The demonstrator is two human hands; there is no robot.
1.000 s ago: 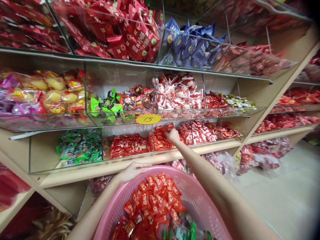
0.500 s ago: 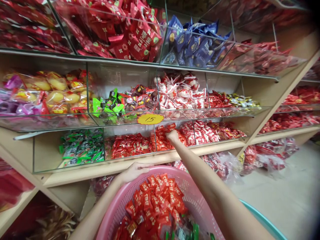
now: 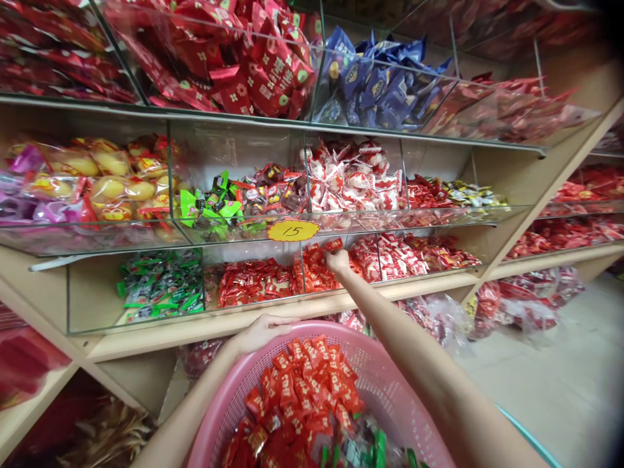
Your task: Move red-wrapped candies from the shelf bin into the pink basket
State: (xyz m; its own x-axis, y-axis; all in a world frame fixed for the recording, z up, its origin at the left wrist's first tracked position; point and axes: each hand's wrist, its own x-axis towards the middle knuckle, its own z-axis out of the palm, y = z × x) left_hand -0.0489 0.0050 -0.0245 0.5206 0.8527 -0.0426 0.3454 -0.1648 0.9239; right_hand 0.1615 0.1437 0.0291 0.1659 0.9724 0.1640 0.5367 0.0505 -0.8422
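Observation:
My left hand (image 3: 258, 331) grips the far rim of a pink plastic basket (image 3: 385, 383) held low in front of me. The basket holds a heap of small red candy packets (image 3: 302, 396) and a few green-wrapped ones (image 3: 375, 448). My right hand (image 3: 337, 261) reaches into a glass bin on the bottom shelf, fingers closed among the red candy packets (image 3: 316, 266) there. Whether it holds any packets is not clear.
Glass-fronted shelves hold many sweets: green packets (image 3: 160, 286) at lower left, red-and-white ones (image 3: 351, 175) above, blue bags (image 3: 380, 84) on top. A yellow price tag marked 15 (image 3: 292, 230) hangs on the middle shelf. Bagged red sweets (image 3: 511, 299) sit on the floor at right.
My right hand stays in the bottom bin and has shifted slightly among the red packets. The view has tilted a little; the left hand and basket have barely moved.

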